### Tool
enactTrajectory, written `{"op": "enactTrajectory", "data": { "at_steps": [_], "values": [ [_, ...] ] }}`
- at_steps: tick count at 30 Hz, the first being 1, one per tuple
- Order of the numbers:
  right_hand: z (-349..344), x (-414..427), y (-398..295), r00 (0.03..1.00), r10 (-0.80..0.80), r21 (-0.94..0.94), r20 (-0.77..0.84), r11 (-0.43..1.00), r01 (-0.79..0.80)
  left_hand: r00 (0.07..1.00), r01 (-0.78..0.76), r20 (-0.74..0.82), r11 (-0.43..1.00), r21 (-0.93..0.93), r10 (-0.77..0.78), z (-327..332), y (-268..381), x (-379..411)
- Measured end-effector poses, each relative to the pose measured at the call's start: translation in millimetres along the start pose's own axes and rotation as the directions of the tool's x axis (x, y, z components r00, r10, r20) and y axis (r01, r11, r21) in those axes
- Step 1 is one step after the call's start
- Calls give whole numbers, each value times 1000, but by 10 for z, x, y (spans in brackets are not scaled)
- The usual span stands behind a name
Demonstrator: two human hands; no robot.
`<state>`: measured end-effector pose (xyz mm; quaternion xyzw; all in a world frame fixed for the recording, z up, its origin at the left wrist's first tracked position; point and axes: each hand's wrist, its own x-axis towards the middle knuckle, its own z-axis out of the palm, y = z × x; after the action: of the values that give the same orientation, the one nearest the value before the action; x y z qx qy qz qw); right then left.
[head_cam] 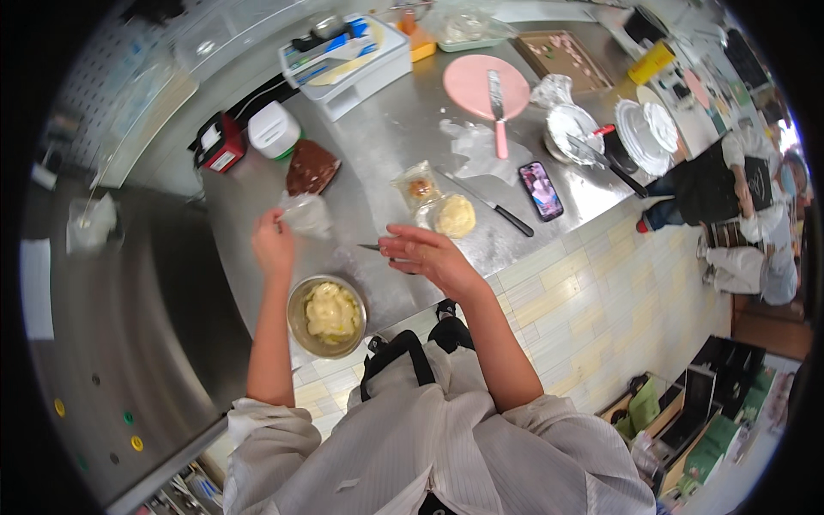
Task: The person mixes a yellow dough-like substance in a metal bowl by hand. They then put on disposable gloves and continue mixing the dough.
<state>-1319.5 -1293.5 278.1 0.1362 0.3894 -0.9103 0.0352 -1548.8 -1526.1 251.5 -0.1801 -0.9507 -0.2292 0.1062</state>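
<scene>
My left hand [273, 243] pinches the edge of a clear plastic bag [308, 215], which looks slightly blurred. Just beyond the bag lies a brown, wedge-shaped block [313, 167], perhaps chocolate cake. My right hand [425, 257] hovers over the steel table with its fingers stretched and apart. From under those fingers pokes the dark tip of a pointed tool [368, 246]; the rest of it is mostly hidden. Close to my left forearm, a steel bowl [294, 322] holds a pale yellow creamy mass [331, 312]. A pale round dough-like piece [456, 216] sits beyond my right hand.
Near the right hand are a small wrapped item [420, 187], a black-handled knife [512, 219] and a phone [541, 191]. Farther back stand a pink turntable [463, 84] with a spatula [501, 135], a cream bowl [559, 138] and a white box [360, 84]. Two people [727, 180] stand at right.
</scene>
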Motion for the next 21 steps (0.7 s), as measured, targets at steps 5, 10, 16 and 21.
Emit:
{"op": "enactTrajectory", "data": {
  "at_steps": [5,10,16,21],
  "values": [
    [-670,-574,37,977,24,59,-211,998,-12,948,-189,307,920,344,80,302,792,146],
    [-1242,-1068,-37,921,-1,156,-390,986,67,799,-400,270,810,-429,538,1741,2736,-352],
    [-1715,-1510,-252,843,-74,146,-532,973,177,784,-337,469,914,-228,406,2862,3596,-632],
    [-1958,-1694,-355,817,-121,176,-564,949,263,814,-189,496,945,-267,303,2979,3320,-518]
  ]
}}
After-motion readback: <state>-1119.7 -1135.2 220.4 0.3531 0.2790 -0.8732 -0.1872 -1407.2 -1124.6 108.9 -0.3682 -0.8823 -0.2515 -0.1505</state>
